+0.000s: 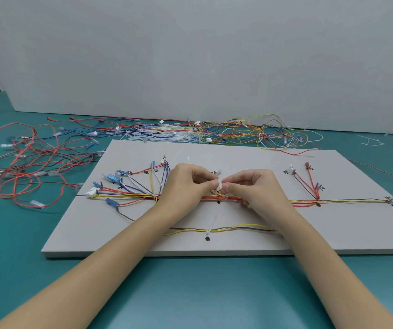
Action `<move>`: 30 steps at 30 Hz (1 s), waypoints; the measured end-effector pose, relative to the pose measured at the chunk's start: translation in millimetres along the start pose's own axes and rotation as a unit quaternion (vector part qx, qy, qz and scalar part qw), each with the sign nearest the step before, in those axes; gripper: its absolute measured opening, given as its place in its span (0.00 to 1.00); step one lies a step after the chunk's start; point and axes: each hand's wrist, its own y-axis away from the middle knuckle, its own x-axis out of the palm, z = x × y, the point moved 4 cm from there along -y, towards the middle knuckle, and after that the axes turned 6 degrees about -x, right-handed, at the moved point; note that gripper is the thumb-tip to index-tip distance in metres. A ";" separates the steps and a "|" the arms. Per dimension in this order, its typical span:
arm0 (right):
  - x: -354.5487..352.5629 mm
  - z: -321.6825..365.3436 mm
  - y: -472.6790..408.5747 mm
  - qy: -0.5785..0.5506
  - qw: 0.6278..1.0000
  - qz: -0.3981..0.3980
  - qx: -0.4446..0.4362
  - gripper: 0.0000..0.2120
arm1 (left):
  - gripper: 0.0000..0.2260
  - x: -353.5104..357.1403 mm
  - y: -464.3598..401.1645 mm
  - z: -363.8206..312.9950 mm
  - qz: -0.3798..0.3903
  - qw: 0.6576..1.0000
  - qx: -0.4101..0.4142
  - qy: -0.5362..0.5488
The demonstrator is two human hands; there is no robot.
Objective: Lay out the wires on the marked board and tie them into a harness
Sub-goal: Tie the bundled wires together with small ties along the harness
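A grey marked board (pixel 250 243) lies on the teal table. A bundle of coloured wires (pixel 347 200) runs left to right across its middle line. At the left the wires fan out to blue terminals and a white connector (pixel 92 193). My left hand (pixel 186 184) and my right hand (pixel 252 186) meet over the centre of the bundle. Both pinch a small white cable tie (pixel 219 186) between thumb and fingertips above a black dot. Nearer me, a yellow and brown wire pair (pixel 238 227) carries a white tie (pixel 208 232) at its middle.
Loose red and black wires (pixel 24 162) sprawl on the table to the left of the board. A heap of mixed wires and white cable ties (pixel 202 132) lies behind the board along the grey wall. A few ties lie scattered at the far right (pixel 372 142).
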 end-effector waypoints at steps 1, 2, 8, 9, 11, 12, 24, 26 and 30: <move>0.5 0.0 -0.2 0.001 1.000 -0.001 -0.004 0.05 | 0.03 0.5 0.1 0.3 0.005 1.000 0.002 -0.001; 1.0 -0.1 -0.4 0.000 1.000 -0.001 -0.007 0.05 | 0.03 1.1 0.0 0.3 0.008 1.000 0.004 -0.002; 1.9 -1.6 -0.8 0.023 0.999 0.009 -0.021 0.03 | 0.02 2.0 -0.4 0.3 0.012 1.000 0.011 -0.005; 1.6 -1.9 -0.9 0.029 0.999 0.008 -0.023 0.03 | 0.02 2.4 -0.6 0.2 0.014 1.000 0.012 -0.005; 1.5 -2.9 -1.2 0.043 0.999 0.005 -0.025 0.05 | 0.02 3.2 -0.6 -0.4 0.016 1.000 0.015 -0.010; 1.8 -3.4 -1.6 0.052 0.998 0.002 -0.025 0.06 | 0.02 3.5 -0.7 -0.6 0.017 1.000 0.017 -0.012; 2.7 -2.2 -1.8 0.095 0.994 -0.004 -0.047 0.06 | 0.02 0.6 -2.0 1.6 0.027 1.000 0.010 -0.008; 2.2 -2.5 -1.8 0.097 0.994 -0.008 -0.043 0.05 | 0.02 0.5 -2.2 0.9 0.027 0.999 0.013 -0.012; 1.9 -1.6 -1.1 0.100 0.994 -0.013 -0.039 0.05 | 0.02 0.6 -2.7 1.0 0.026 1.000 0.013 -0.013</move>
